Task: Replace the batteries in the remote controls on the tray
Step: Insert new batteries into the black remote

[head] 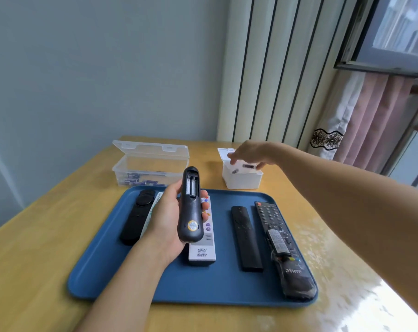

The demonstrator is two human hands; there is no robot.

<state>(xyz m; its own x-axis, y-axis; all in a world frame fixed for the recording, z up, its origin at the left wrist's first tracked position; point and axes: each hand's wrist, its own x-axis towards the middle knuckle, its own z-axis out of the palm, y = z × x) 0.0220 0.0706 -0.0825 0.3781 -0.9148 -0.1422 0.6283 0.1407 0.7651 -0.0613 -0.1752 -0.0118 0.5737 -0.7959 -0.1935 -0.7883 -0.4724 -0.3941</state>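
My left hand point(165, 226) grips a black remote point(190, 212) above the blue tray point(217, 288), back side up. Its battery bay is uncovered and looks empty. My right hand point(248, 153) reaches over a small white box point(241, 180) behind the tray, fingers spread, with dark batteries point(248, 166) just beneath the fingertips inside the box. On the tray lie a black remote point(133, 219), a white remote point(203, 248) partly under the held one, a slim black remote point(246, 238) and a large buttoned black remote point(287, 250) with a small labelled piece resting on it.
A clear plastic box point(143, 168) with its lid up holds several blue-purple batteries, behind the tray's left end. Another pale remote point(153, 209) peeks out beside my left hand. The wooden table point(35, 259) meets a wall, a radiator and a curtained window at the back.
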